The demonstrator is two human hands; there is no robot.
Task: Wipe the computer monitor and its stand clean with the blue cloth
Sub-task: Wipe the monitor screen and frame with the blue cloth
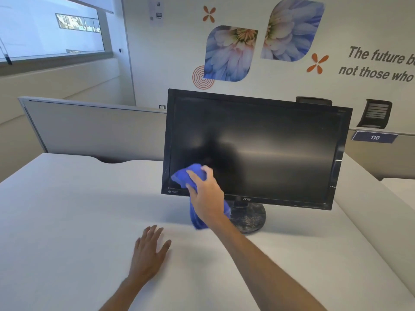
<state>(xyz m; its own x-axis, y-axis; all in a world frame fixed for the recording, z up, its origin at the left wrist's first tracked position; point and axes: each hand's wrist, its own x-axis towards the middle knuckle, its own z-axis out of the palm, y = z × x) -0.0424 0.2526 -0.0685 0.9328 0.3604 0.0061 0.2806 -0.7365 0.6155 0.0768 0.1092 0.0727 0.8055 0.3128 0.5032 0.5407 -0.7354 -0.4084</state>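
Observation:
A black computer monitor (269,149) with a dark screen stands on the white desk (67,209), on a round black stand (249,217) that looks dusty. My right hand (207,194) holds a bunched blue cloth (187,175) and presses it against the screen's lower left corner. A tail of the cloth hangs down under my wrist, in front of the stand. To the left and nearer to me, my left hand (149,252) lies flat on the desk with fingers spread, holding nothing.
A grey partition panel (94,129) runs along the back of the desk behind the monitor. A neighbouring desk (399,189) adjoins on the right. Two black chair backs (375,113) show beyond the partition. A window (51,30) is at the upper left.

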